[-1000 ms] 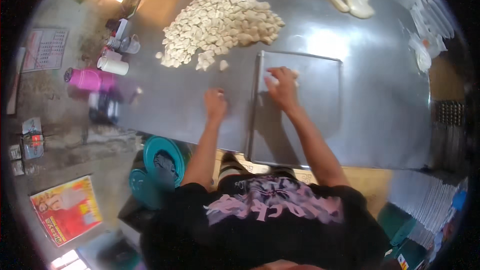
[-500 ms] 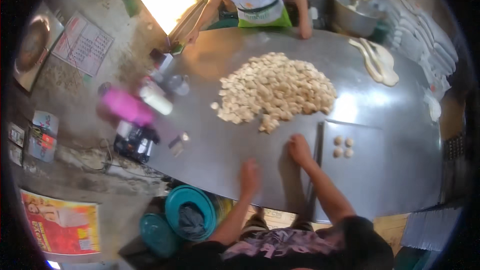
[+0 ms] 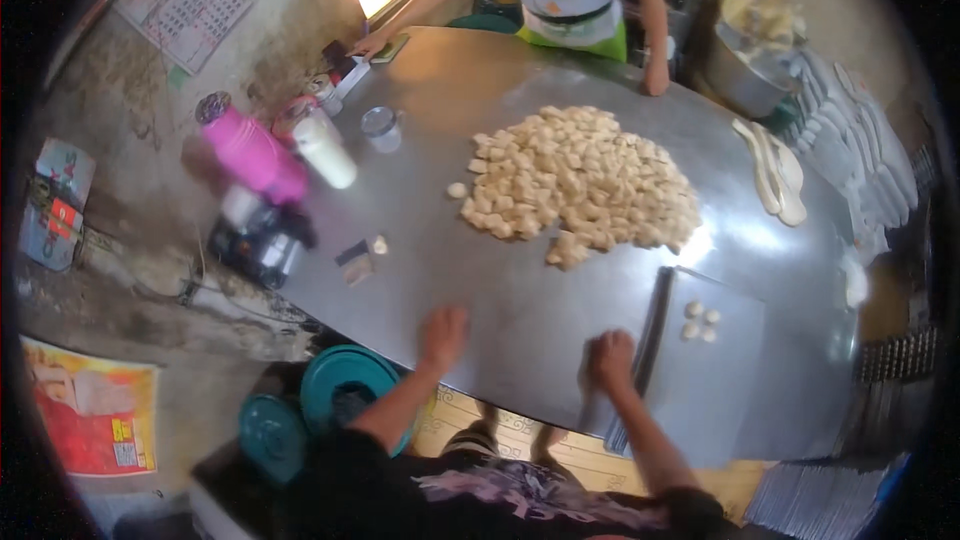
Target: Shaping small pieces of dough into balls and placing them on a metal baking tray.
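Both of my hands rest low over the near part of the steel table (image 3: 520, 340). My left hand (image 3: 443, 338) is curled, fingers together, close to the table's front edge. Closed with its knuckles up, my right hand (image 3: 610, 358) lies just left of a metal tray (image 3: 705, 395). Whatever may be under either palm is hidden. Several small round dough balls (image 3: 694, 310) sit grouped on the tray's far part. Beyond my hands spreads a big heap of cut dough pieces (image 3: 590, 175), with one single piece (image 3: 457, 190) apart at its left.
A co-worker in an apron (image 3: 570, 5) stands across the table. Along the left edge are a pink flask (image 3: 250, 152), a white bottle (image 3: 328, 158), a clear cup (image 3: 381, 129) and a dark appliance (image 3: 262, 245). Long dough strips (image 3: 775, 175) lie right; a teal bucket (image 3: 325, 370) stands below.
The view has shifted, so the table's contents sit differently in it. My hands have moved farther apart, the left one outward. The co-worker's hand is at the items on the table's far left corner.
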`<state>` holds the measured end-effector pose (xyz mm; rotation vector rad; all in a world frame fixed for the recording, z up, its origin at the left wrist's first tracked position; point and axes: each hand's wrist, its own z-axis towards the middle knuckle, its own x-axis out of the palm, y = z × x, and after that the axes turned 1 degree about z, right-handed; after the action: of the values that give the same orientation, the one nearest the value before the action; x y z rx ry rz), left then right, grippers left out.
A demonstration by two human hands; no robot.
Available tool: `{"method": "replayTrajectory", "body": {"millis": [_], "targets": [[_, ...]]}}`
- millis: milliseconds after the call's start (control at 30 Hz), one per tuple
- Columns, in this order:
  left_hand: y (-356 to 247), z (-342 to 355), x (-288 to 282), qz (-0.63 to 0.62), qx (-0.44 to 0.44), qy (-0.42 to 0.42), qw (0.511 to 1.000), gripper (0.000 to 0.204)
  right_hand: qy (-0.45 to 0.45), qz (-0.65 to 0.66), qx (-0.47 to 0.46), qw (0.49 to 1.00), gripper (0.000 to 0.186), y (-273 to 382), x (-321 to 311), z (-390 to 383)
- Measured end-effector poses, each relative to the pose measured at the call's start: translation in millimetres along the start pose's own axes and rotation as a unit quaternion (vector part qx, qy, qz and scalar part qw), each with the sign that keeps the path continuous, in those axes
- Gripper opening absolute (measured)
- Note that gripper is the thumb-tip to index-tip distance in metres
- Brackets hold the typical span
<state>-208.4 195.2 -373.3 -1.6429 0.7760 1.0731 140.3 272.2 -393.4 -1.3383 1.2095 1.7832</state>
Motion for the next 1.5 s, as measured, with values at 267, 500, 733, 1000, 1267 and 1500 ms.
{"method": "replayTrajectory", "body": {"millis": [267, 500, 733, 1000, 1267, 1500], "targets": [[-45.7, 49.8, 30.9, -0.097, 0.173, -0.048, 0.979, 0.02, 0.037, 0.042, -0.189, 0.98, 0.022, 60.9, -18.5, 67.6], [-83.4, -62.9, 32.3, 0.071, 0.196, -0.164, 0.964, 0.021, -0.013, -0.006, -0.181, 0.983, 0.026, 34.7, 69.4, -44.3], [-47.1, -2.0, 9.1, -0.009, 0.09, 0.008, 0.996, 0.023, 0.092, 0.046, -0.13, 0.986, 0.023, 53.9, -6.2, 19.7], [-81.4, 0.6, 27.2, 0.06, 0.32, -0.116, 0.939, 0.02, -0.011, 0.067, -0.213, 0.975, 0.027, 102.8, -5.7, 20.5], [-60.9, -21.8, -20.3, -0.05, 0.248, -0.03, 0.967, 0.044, -0.007, 0.196, -0.093, 0.976, 0.02, 38.3, -32.9, -11.2], [-233.4, -27.6, 22.9, -0.307, 0.202, -0.008, 0.93, 0.027, -0.154, 0.357, 0.054, 0.92, 0.024, -21.5, -111.7, -55.1]]}}
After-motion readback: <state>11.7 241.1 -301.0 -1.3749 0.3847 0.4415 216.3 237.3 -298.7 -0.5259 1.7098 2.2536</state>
